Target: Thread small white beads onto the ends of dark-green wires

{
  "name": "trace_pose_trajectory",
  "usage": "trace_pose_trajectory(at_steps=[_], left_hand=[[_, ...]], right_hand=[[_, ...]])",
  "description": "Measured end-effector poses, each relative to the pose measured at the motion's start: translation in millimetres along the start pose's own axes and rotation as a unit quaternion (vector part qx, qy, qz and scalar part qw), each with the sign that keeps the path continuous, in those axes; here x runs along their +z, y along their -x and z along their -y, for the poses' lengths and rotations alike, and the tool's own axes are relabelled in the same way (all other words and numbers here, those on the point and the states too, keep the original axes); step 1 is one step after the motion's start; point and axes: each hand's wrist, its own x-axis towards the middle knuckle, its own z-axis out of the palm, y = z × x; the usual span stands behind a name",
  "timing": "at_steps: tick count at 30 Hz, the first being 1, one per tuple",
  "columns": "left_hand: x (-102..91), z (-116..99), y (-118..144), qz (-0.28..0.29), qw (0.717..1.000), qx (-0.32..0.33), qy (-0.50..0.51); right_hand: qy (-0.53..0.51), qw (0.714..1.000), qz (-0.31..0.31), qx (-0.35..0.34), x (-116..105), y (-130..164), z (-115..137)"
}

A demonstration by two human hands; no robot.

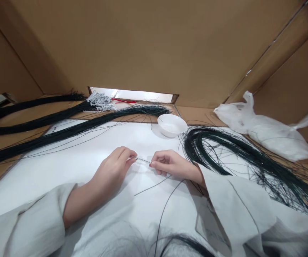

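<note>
Between my two hands a short strand of white beads on dark cord is stretched, showing black and white dashes. The fingertips of my left hand are closed on its left end. My right hand pinches the right end between thumb and forefinger, its other fingers curled. Dark loose cords trail below the right hand toward me; whether they join the strand is hidden by that hand. Both hands are just over the white tabletop.
Beyond the hands is a white bowl. Dark cord bundles lie at left, one with white beaded ends near a red strip. Another looped bundle and a white plastic bag lie at right. Cardboard walls surround the table.
</note>
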Motion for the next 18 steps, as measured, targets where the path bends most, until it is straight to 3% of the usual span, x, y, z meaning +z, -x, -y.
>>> trace_pose_trajectory(at_steps=[13,18], left_hand=[[1.3,2.2,3.1,-0.032,0.997,0.068,-0.010],[2.2,1.4,4.7,-0.042,0.997,0.063,-0.027]], right_hand=[[0.005,1.000,-0.017,0.012,-3.0,-2.0,-4.4],[0.018,0.999,-0.026,0.005,-1.1,-2.2,-1.6]])
